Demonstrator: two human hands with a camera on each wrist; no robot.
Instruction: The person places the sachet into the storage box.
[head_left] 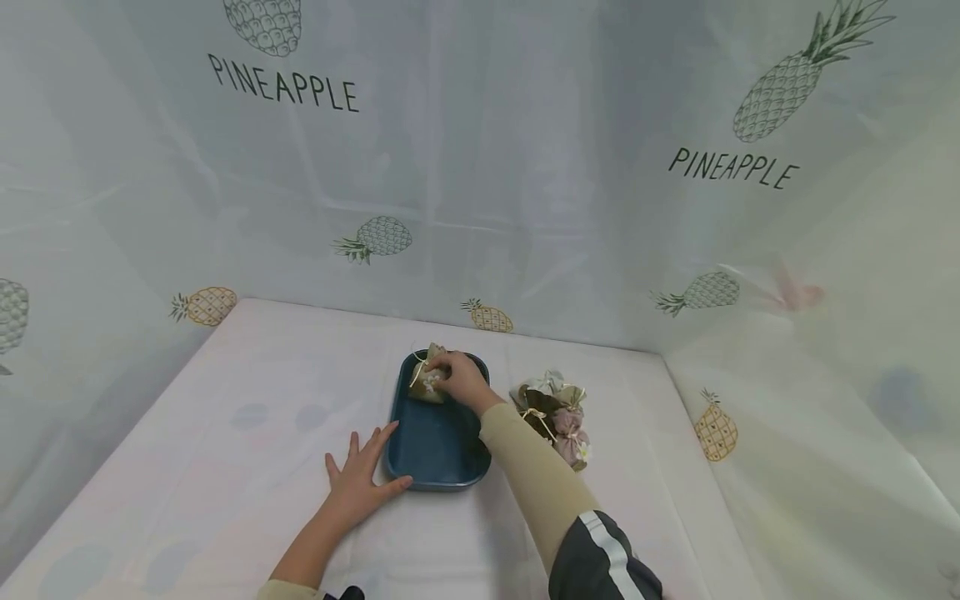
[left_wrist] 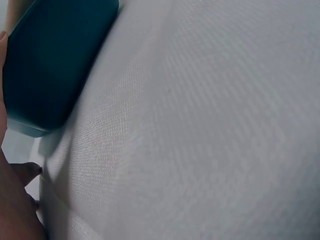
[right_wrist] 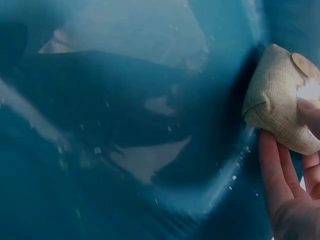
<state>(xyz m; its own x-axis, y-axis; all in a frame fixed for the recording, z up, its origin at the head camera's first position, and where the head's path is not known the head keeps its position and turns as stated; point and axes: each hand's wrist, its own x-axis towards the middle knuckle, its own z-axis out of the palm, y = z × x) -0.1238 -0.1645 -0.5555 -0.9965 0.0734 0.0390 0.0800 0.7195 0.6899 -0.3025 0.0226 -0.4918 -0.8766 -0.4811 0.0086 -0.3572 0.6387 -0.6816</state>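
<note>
My right hand [head_left: 462, 379] pinches a small beige drawstring pouch [head_left: 425, 383] at the far end of a dark blue rectangular tray [head_left: 438, 446]. In the right wrist view the pouch [right_wrist: 276, 97] looks plump, with a white flower on its front; thumb and fingers grip it from both sides, close over the tray's glossy floor [right_wrist: 130, 110]. My left hand [head_left: 362, 483] lies with fingers spread at the tray's near left side, thumb and a fingertip right at its rim. The left wrist view shows only part of that hand [left_wrist: 17, 200] beside the tray [left_wrist: 55, 60].
Right of the tray several more drawstring pouches lie bunched together, among them a dark brown one [head_left: 542, 404], a pink one [head_left: 570, 437] and a pale one [head_left: 550, 382]. A white cloth [head_left: 315, 367] covers the table; a pineapple-print curtain [head_left: 510, 167] hangs behind it.
</note>
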